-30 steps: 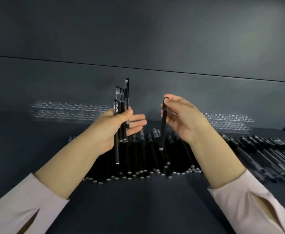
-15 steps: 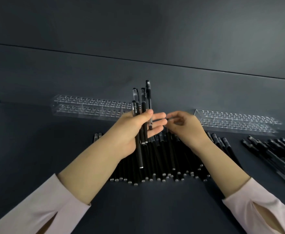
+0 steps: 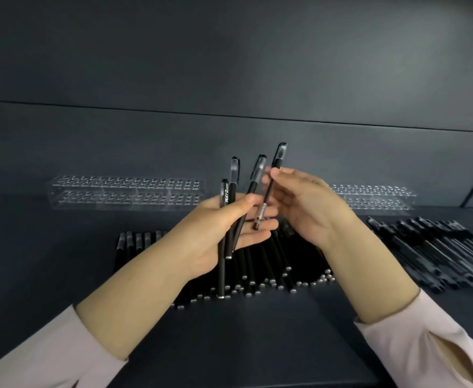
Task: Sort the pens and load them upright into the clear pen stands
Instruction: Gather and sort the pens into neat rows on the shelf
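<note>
- Head view, nearest part: two pale sleeves, the left sleeve (image 3: 47,357) and the right sleeve (image 3: 425,354), enter from the bottom corners over the dark table (image 3: 229,345).
- The left hand (image 3: 201,236) is raised above the table, and its thumb and fingers are curled round three black pens (image 3: 232,193), which stand almost upright with the caps up.
- Two of these pens are close together at the outer side of the grip. The third pen leans away from them toward the right hand.
- The right hand (image 3: 310,211) is just beside the left hand and pinches a fourth pen (image 3: 277,159) between thumb and fingertips, a little below its clear cap.
- This pen is tilted, and its lower end lies over the left fingers. If it touches them, one cannot tell.
- Under both grips, a row of black pens (image 3: 257,264) lies flat on the table.
- To the right of the right hand, well apart, lies a second pile of pens (image 3: 439,256).
- Behind the hands, one clear pen stand (image 3: 126,191) is to the left and another clear stand (image 3: 375,196) to the right. Both are against the dark wall (image 3: 229,65).
</note>
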Demonstrator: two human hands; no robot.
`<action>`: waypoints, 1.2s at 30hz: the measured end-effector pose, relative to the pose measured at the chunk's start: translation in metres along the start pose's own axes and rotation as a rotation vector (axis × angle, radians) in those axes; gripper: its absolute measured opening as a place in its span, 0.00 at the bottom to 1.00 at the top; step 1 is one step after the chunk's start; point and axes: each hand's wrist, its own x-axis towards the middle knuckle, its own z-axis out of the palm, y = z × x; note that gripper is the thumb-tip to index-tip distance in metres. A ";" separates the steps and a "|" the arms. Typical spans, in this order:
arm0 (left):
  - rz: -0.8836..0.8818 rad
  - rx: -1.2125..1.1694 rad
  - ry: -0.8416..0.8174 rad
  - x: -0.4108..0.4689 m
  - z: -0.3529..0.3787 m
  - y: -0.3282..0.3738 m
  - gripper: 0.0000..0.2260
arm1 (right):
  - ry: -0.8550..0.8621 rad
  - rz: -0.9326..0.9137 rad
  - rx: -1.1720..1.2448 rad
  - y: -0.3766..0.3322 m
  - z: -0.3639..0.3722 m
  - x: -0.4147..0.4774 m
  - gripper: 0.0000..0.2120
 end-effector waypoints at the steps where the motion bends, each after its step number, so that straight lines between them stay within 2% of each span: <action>1: -0.005 0.010 -0.002 0.002 0.008 -0.001 0.11 | 0.052 -0.034 0.028 -0.007 -0.011 -0.002 0.03; 3: -0.023 0.043 -0.009 0.007 0.027 -0.003 0.11 | 0.150 -0.097 0.096 -0.022 -0.041 -0.006 0.03; 5: -0.040 0.079 -0.014 0.016 0.049 -0.009 0.11 | 0.223 -0.131 0.126 -0.035 -0.079 -0.012 0.09; 10: -0.089 0.112 0.078 0.052 0.120 -0.040 0.11 | 0.337 -0.097 -0.030 -0.059 -0.190 -0.025 0.25; 13: -0.152 0.042 0.090 0.077 0.168 -0.059 0.18 | 0.380 -0.070 -0.140 -0.069 -0.249 -0.027 0.30; 15: -0.197 -0.029 0.068 0.091 0.197 -0.070 0.21 | 0.380 -0.060 -0.221 -0.076 -0.283 -0.027 0.29; 19: -0.196 -0.226 0.028 0.111 0.244 -0.088 0.07 | 0.309 -0.055 -0.375 -0.090 -0.336 -0.024 0.26; 20: -0.165 -0.240 0.033 0.114 0.253 -0.092 0.06 | 0.281 -0.052 -0.427 -0.093 -0.346 -0.023 0.26; 24: -0.058 -0.212 0.008 0.126 0.274 -0.104 0.10 | 0.187 -0.046 -0.624 -0.095 -0.376 -0.018 0.26; 31: -0.037 -0.224 -0.003 0.137 0.286 -0.114 0.12 | -0.046 -0.028 -1.027 -0.081 -0.389 -0.012 0.27; 33: -0.038 -0.228 0.001 0.137 0.286 -0.115 0.12 | -0.067 -0.009 -1.045 -0.078 -0.388 -0.012 0.25; 36: -0.046 -0.211 0.001 0.135 0.284 -0.114 0.12 | 0.001 -0.066 -1.076 -0.080 -0.381 -0.015 0.14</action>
